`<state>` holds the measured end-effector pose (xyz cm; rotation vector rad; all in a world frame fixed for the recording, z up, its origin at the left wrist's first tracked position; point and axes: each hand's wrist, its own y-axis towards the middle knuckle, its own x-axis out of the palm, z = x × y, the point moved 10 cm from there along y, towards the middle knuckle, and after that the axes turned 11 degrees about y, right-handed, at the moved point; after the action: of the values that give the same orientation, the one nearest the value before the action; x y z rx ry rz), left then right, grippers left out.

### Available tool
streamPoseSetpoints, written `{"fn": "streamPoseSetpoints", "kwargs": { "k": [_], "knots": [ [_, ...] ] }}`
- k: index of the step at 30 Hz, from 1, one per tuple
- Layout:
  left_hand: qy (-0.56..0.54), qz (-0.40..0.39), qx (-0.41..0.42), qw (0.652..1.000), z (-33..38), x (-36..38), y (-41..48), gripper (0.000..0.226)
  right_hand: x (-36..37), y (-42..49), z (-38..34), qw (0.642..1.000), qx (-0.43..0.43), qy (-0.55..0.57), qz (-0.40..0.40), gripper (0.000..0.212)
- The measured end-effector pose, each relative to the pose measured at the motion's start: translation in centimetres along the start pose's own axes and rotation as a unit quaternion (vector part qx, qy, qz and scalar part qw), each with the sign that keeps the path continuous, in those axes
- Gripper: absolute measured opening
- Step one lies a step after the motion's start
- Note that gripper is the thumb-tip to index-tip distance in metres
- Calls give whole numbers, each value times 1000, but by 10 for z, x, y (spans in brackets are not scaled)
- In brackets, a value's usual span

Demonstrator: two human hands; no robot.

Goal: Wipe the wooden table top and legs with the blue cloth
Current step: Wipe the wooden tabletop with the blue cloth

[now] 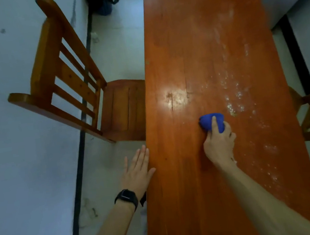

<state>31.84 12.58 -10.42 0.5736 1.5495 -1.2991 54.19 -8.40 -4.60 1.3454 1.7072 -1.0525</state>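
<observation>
Surface: long orange-brown wooden table top, whitish dust along its right edge.
Cloth: bunched blue cloth, mid-table; soft, light, best gripped as a wad.
Right hand: clenched around cloth, pressing down.
Left hand: flat, empty, at left edge.

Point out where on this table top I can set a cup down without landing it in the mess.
The wooden table is bare all over. Cleanest patches: the left strip beside the chair, and the near end between the left hand and the right hand. Avoid the right side: white residue runs along it, past the blue cloth.
</observation>
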Motion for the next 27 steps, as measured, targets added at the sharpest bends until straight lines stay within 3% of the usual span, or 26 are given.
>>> {"fn": "streamPoseSetpoints", "kwargs": {
  "k": [3, 6, 8, 10, 12, 13, 15, 17, 19, 21, 22, 23, 25, 27],
  "knots": [
    [-17, 14, 21, 1000, -3, 0, 2, 66, 32, -24, -91, 992, -125, 20, -21, 57],
    [-26, 12, 40, 999, -5, 1, 5, 69, 95, -85, -172, 926, -353, -45, -126, 59],
    [-21, 17, 43, 999, -6, 1, 6, 69, 103, -79, -170, 898, -407, -83, -144, 59],
    [-22, 12, 43, 999, -5, 0, 7, 69, 79, -28, -127, 947, -294, -94, -92, 60],
    [-31, -3, 47, 998, -3, 4, 4, 69, 39, 18, -52, 995, -63, -76, -21, 59],
    [-35, -10, 47, 998, -4, 5, 3, 68, 20, 28, -23, 998, 34, -53, 2, 58],
    [-51, -23, 41, 998, -5, 5, 2, 67, 8, 29, 0, 990, 137, 6, 26, 57],
    [-53, -26, 40, 997, -7, 5, 2, 67, 12, 16, -25, 991, 115, 50, 51, 58],
    [-28, -22, 41, 999, -8, 4, 3, 67, 35, -14, -83, 998, -19, 47, 25, 59],
    [-10, -10, 42, 999, -8, 0, 4, 67, 75, -68, -131, 973, -217, -15, -80, 60],
    [-4, -8, 40, 999, -7, -1, 3, 68, 84, -87, -133, 953, -281, -42, -104, 60],
    [2, -8, 37, 999, -5, -3, 2, 69, 80, -88, -119, 951, -288, -51, -100, 60],
    [9, 1, 32, 999, 1, -8, -1, 67, 47, -58, -48, 989, -137, -42, -24, 60],
    [17, 7, 41, 999, 11, -12, -7, 61, 4, -39, 28, 996, 56, -52, 49, 58]
  ]
}}
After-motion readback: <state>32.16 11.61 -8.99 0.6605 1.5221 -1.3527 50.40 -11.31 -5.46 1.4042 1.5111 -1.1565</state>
